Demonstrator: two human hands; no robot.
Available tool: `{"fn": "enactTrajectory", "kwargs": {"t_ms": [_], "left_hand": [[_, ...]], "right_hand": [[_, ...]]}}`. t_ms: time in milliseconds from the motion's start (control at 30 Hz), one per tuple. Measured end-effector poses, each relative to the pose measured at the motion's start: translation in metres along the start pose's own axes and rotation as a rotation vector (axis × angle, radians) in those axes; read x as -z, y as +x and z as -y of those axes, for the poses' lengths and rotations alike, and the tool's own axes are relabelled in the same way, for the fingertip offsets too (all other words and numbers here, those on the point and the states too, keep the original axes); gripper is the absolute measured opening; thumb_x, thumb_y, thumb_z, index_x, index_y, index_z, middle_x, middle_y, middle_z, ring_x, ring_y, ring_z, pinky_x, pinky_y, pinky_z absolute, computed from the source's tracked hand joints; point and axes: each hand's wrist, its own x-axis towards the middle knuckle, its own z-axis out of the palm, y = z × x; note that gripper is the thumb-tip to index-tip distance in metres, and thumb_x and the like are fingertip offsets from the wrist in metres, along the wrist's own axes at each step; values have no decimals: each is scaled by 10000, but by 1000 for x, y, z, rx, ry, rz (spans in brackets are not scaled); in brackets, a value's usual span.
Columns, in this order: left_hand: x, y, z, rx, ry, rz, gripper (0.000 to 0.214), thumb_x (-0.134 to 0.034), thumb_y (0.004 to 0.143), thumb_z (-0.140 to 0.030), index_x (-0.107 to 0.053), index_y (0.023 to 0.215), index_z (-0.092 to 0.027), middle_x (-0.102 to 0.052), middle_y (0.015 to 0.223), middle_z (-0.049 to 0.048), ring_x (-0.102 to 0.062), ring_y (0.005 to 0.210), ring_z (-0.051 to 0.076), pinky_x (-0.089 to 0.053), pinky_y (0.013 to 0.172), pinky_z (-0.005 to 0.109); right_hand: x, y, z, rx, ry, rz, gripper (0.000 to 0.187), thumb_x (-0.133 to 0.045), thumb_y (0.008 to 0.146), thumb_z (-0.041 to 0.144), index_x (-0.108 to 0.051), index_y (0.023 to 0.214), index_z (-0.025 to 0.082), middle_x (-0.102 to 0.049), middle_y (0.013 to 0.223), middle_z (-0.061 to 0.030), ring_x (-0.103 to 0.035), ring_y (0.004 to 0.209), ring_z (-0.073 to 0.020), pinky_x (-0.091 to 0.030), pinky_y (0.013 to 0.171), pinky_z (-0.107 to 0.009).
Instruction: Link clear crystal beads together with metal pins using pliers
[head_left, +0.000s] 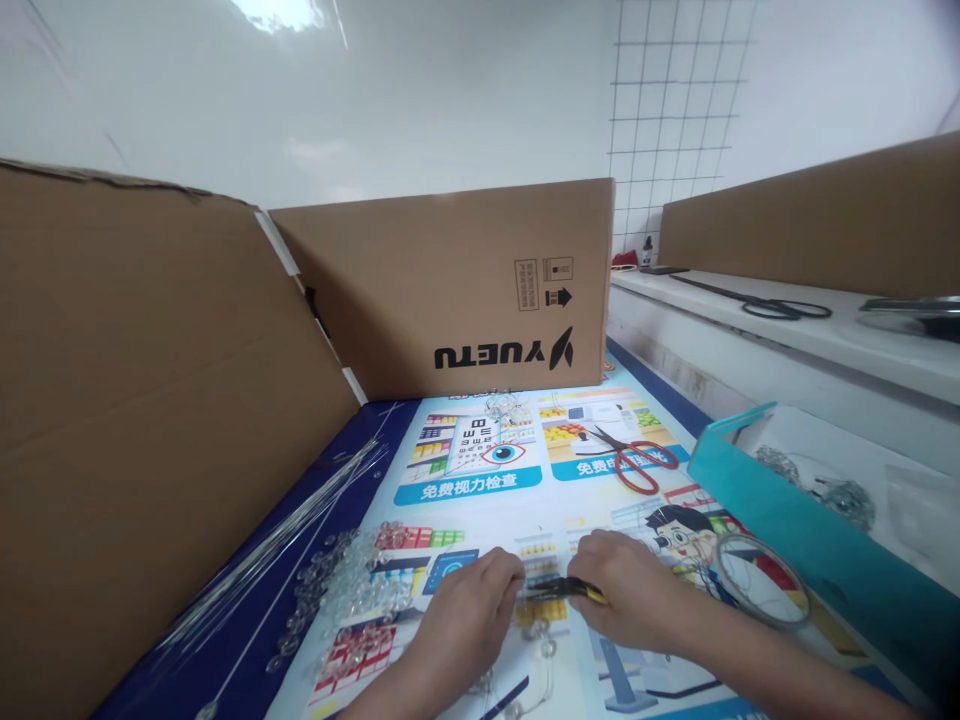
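Both hands meet low on the worktop, at 6 o'clock on the printed poster (480,470).

R hand (634,590) is clenched round the pliers (562,588): dark tool w/ yellow handle tips, nose pointing to 9 o'clock, lying nearly flat just above the poster. L hand (469,610) is curled, thumb and fingertips pinched shut right at the pliers' nose. What sits btwn those tips is too small to tell, prob. a bit of fine wire or 1 bead.

My read on doing this well:
- Rest both wrists on the worktop so the nose doesn't wander.
- Squeeze the handles lightly. A hard nip would likely kink or cut thin wire.
- L fingertips should hold close to the nose but clear of it.
- Work over the poster, so anything dropped stays in sight.

Around the hands:
- A heap of clear beads (352,580) just beside the L hand at 9 o'clock.
- A fan of thin wires (300,520) at 10 o'clock, near the cardboard wall (150,400).
- Red scissors (637,455) at 1 o'clock, shut, well apart.
- A wire ring (761,580) near the R wrist at 3 o'clock, lying against the teal box (787,530).
- A cardboard box (450,290) upright at 12 o'clock, its print upside down.
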Motion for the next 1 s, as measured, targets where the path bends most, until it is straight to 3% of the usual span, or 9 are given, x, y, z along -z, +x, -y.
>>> {"fn": "enactTrajectory", "kwargs": {"t_ms": [200, 300, 433, 633, 1000], "left_hand": [[2, 0, 4, 57, -43, -20, 144, -349, 874, -184, -489, 856, -213, -585, 808, 4, -563, 705, 159, -390, 635, 259], [2, 1, 5, 63, -65, -19, 139, -354, 869, -183, -487, 851, -218, -585, 801, -2, -562, 705, 157, -386, 632, 255], [2, 0, 4, 57, -67, -27, 151, -336, 876, -187, -481, 842, -212, -580, 787, 5, -558, 694, 155, -385, 630, 254], [2, 0, 3, 32, -67, -39, 145, -348, 858, -169, -486, 835, -206, -578, 778, 11, -552, 671, 149, -389, 616, 247], [-2, -1, 3, 2, -63, -53, 132, -361, 852, -155, -482, 837, -206, -568, 771, 4, -544, 668, 146, -375, 599, 246]], "right_hand": [[22, -3, -2, -130, -12, -19, 178, -459, 805, 307, -592, 814, 190, -586, 842, -56, -513, 833, -199, -335, 708, -292], [30, -6, 4, -92, 35, 14, 164, -471, 802, 307, -592, 807, 196, -585, 829, -46, -517, 829, -191, -337, 709, -281], [20, -9, 17, -46, 38, 63, 150, -483, 790, 298, -588, 784, 191, -585, 827, -46, -514, 824, -194, -335, 713, -288], [3, -5, 26, -123, 4, 40, 149, -462, 796, 281, -582, 808, 193, -580, 865, -56, -495, 842, -206, -335, 740, -314], [0, -2, 27, -93, -48, 74, 155, -450, 805, 281, -575, 824, 191, -583, 859, -62, -497, 828, -217, -340, 716, -332]]}}
